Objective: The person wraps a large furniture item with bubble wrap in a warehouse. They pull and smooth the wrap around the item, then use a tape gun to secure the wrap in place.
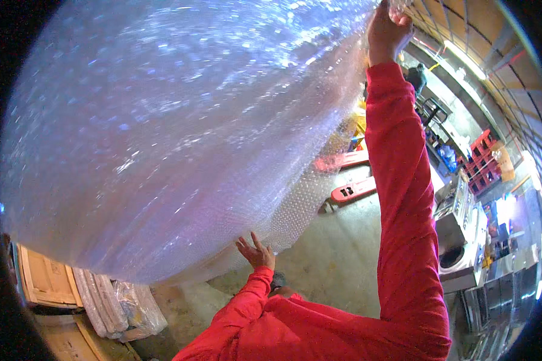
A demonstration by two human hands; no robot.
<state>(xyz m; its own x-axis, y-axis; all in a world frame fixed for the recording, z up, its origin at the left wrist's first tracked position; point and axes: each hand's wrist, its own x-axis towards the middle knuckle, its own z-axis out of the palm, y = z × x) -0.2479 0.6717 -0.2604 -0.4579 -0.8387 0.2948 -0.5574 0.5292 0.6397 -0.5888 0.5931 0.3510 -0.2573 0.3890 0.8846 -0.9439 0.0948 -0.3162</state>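
Note:
A large sheet of clear bubble wrap [180, 132] spreads across the left and upper middle of the view, shiny and creased. Raised high at the top, my right hand [389, 33] is closed on the sheet's upper edge. Lower down, my left hand [258, 251] has its fingers spread at the sheet's bottom edge, against or just beside the plastic; I cannot tell whether it touches. Both arms wear red sleeves. Whatever lies behind the sheet is mostly hidden.
Red pallet-jack forks [353, 189] rest on the concrete floor [325, 246] beyond the sheet. Wooden crates [48, 278] and plastic-wrapped bundles [117, 307] lie at lower left. Metal appliances [457, 234] and red stacked crates [483, 162] stand on the right. Another person [417, 78] is far back.

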